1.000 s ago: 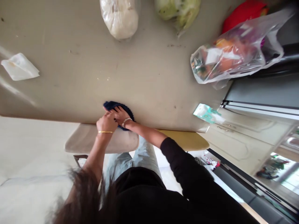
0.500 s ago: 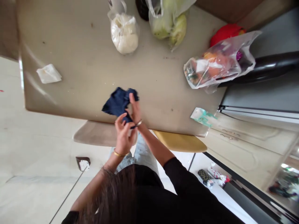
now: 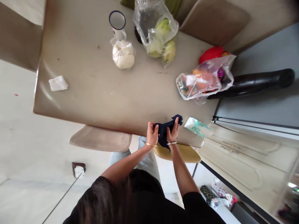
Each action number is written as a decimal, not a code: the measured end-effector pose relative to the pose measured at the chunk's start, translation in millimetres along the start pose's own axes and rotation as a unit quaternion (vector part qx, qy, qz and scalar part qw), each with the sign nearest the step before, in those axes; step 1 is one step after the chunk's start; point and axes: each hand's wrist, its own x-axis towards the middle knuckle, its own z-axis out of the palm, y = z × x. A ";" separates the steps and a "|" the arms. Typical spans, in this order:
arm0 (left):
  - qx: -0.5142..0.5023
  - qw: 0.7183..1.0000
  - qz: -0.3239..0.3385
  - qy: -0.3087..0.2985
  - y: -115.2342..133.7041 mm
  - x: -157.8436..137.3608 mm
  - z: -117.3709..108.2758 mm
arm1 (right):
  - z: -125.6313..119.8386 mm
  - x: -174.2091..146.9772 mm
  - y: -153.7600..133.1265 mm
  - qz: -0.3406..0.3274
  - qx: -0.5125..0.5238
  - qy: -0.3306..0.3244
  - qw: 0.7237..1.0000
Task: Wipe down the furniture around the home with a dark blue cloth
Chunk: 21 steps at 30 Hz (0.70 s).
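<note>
– In the head view, doing what with the left hand (image 3: 153,133)?
– Pinching one end of a dark blue cloth (image 3: 163,132).
– And with the right hand (image 3: 173,132)?
– Touching the other end, with thumb and fingers parted; cannot tell whether gripping.
– Stretched where?
– Between both hands, at the near edge of the desk (image 3: 128,102).
– And nearby?
– Look just right of the right hand for a white-and-teal packet (image 3: 195,126).

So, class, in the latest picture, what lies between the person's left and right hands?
A dark blue cloth lies between the left hand and right hand, touching both, as the head view shows.
</note>
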 end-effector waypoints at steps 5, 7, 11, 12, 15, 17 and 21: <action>0.096 0.994 0.019 -0.053 -8.1 77.7 33.8 | 79.5 43.5 6.1 0.119 -0.076 -0.049 0.989; 0.120 0.988 0.040 -0.086 -4.8 102.7 40.0 | 101.8 56.6 6.5 0.149 -0.064 -0.017 0.987; 0.147 0.974 0.101 -0.141 1.7 134.5 42.6 | 118.7 61.5 12.0 0.163 -0.044 0.046 0.985; 0.151 0.970 0.116 -0.153 1.5 140.2 41.1 | 120.0 63.5 12.0 0.166 -0.045 0.051 0.984; 0.161 0.955 0.164 -0.187 -2.9 158.6 29.1 | 125.4 89.7 1.1 0.179 -0.064 0.061 0.980; 0.181 0.937 0.222 -0.199 -4.0 175.7 13.2 | 131.5 126.0 -16.6 0.186 -0.097 0.050 0.977; 0.212 0.928 0.283 -0.114 10.1 221.8 -34.4 | 144.1 202.5 -62.6 0.129 -0.167 0.032 0.977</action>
